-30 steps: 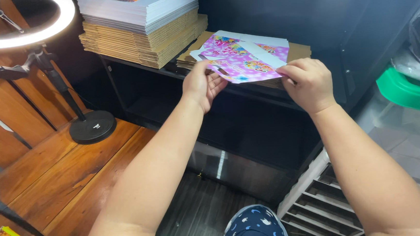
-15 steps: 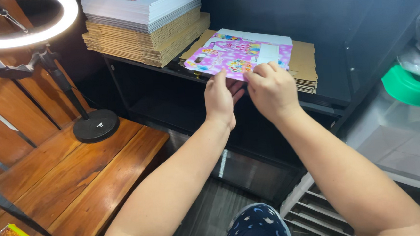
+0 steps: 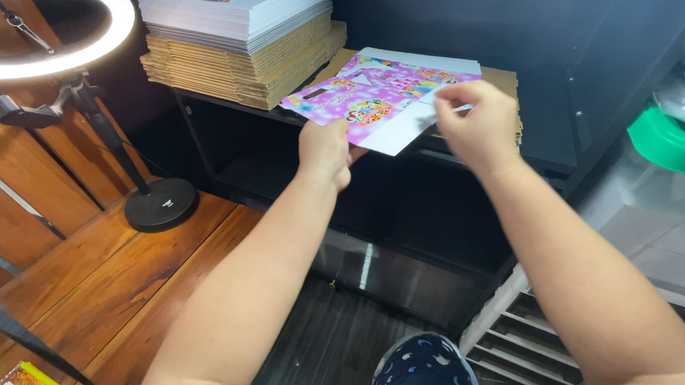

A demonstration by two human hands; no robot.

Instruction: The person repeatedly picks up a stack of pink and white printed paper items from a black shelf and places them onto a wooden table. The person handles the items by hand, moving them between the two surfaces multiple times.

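Note:
A flat pink printed cardboard sheet [image 3: 368, 97] with colourful cartoon pictures hangs just off the front of a black shelf [image 3: 218, 101]. My left hand [image 3: 324, 150] grips its near edge from below. My right hand [image 3: 477, 121] pinches the sheet's right side, where the white underside shows. Under the sheet lies a pile of flat brown cardboard [image 3: 502, 80] with more white-edged sheets on top.
A tall stack of brown corrugated sheets [image 3: 243, 64] topped by white sheets [image 3: 236, 13] fills the shelf's left. A ring light [image 3: 49, 52] on a round-based stand [image 3: 159, 205] sits on a wooden table [image 3: 87, 287]. A clear bin with green lid [image 3: 672, 144] stands right.
Both hands have drawn the pink sheet towards me, off the pile, and moved apart along its edge. The sheet now tilts with its white underside showing at the right.

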